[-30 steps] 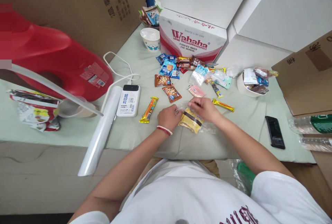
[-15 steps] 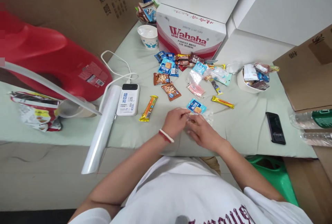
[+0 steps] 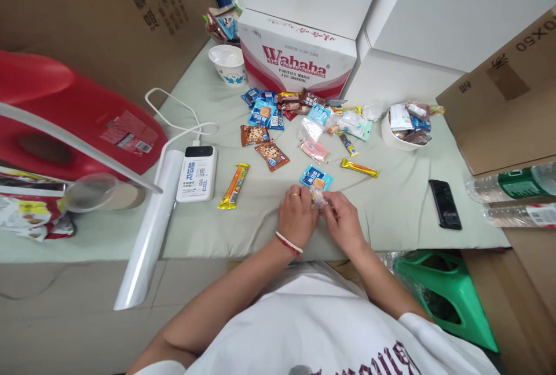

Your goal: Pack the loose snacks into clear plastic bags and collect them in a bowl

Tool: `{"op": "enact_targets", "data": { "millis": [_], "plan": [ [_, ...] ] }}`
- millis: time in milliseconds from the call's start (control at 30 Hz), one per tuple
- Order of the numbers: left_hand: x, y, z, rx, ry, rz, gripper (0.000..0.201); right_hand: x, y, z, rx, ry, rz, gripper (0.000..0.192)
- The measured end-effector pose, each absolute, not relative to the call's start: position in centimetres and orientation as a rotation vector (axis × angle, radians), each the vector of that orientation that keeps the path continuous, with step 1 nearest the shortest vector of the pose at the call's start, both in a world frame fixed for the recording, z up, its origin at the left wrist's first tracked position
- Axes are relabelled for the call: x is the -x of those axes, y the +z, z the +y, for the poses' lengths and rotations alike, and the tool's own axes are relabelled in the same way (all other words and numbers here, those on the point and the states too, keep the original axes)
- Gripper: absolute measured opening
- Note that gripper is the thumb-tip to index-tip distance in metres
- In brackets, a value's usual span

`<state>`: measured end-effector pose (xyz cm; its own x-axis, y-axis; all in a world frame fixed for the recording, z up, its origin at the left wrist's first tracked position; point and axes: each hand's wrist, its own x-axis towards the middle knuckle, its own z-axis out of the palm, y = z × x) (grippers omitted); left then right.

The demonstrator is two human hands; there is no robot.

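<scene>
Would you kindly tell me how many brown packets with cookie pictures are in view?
2: one brown packet lies in front of the blue packets; the other brown packet is slightly right of it, nearer the camera. More could be hidden.

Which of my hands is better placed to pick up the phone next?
Probably the right hand: the phone lies off to its right. The left hand is farther away, across the crumpled plastic. Both hands are at that plastic, so the right would likely need freeing first.
</scene>
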<state>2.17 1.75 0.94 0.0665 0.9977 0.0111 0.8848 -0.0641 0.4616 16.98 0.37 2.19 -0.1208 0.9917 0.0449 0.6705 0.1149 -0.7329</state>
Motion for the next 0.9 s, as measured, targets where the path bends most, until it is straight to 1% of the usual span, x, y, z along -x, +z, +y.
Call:
{"op": "enact_targets", "data": {
  "millis": [33, 100, 133, 200, 267, 300, 367, 433, 500, 567, 633, 700, 800, 900],
  "plan": [
    [-2.5, 0.9, 1.7, -2.030, 0.515, 1.877, 0.024, -16.7, 2.4, 0.5, 1.581, 0.810, -1.835, 0.033],
    [-3.0, 0.8, 1.4, -2.052, 0.647, 1.827, 0.034, -16.6, 2.7, 0.8, 1.539, 0.894, -1.780, 0.043],
    [-3.2, 0.8, 1.1, -2.068, 0.731, 1.769, 0.043, -16.8, 2.7, 0.8, 1.515, 0.935, -1.750, 0.048],
    [-3.4, 0.7, 0.3, -2.121, 0.897, 1.594, 0.070, -17.4, 2.6, 0.7, 1.458, 1.002, -1.688, 0.055],
    [-3.6, 0.7, -0.6, -2.189, 1.008, 1.367, 0.097, -18.0, 2.3, 0.6, 1.446, 1.072, -1.605, 0.056],
    [-3.7, 0.7, -1.0, -2.222, 1.033, 1.239, 0.105, -18.2, 2.0, 0.5, 1.464, 1.104, -1.542, 0.055],
    [-4.0, 0.7, -1.5, -2.260, 1.037, 0.987, 0.111, -18.5, 1.3, 0.5, 1.508, 1.163, -1.372, 0.052],
    [-4.2, 0.7, -1.5, -2.221, 1.021, 0.825, 0.107, -19.2, 0.8, 0.8, 1.504, 1.200, -1.199, 0.051],
    [-3.8, 0.7, -1.2, -2.133, 1.014, 0.800, 0.097, -21.2, 0.9, 2.0, 1.471, 1.136, -1.089, 0.049],
    [-2.8, 0.6, -0.7, -2.055, 1.004, 0.870, 0.083, -24.7, 1.9, 4.6, 1.439, 0.930, -1.034, 0.049],
    [-1.0, 0.3, -0.3, -2.008, 0.971, 0.999, 0.069, -29.6, 3.6, 8.8, 1.389, 0.682, -0.972, 0.053],
    [1.2, -0.1, -0.1, -1.972, 0.913, 1.148, 0.057, -34.6, 5.6, 13.9, 1.399, 0.563, -0.898, 0.049],
    [4.2, -1.0, -0.3, -1.956, 0.862, 1.293, 0.044, -40.2, 7.6, 21.1, 1.595, 0.435, -0.834, 0.042],
    [6.1, -1.8, -1.1, -1.971, 0.874, 1.370, 0.036, -42.3, 7.7, 25.1, 2.041, 0.171, -1.070, 0.043]
  ]
}}
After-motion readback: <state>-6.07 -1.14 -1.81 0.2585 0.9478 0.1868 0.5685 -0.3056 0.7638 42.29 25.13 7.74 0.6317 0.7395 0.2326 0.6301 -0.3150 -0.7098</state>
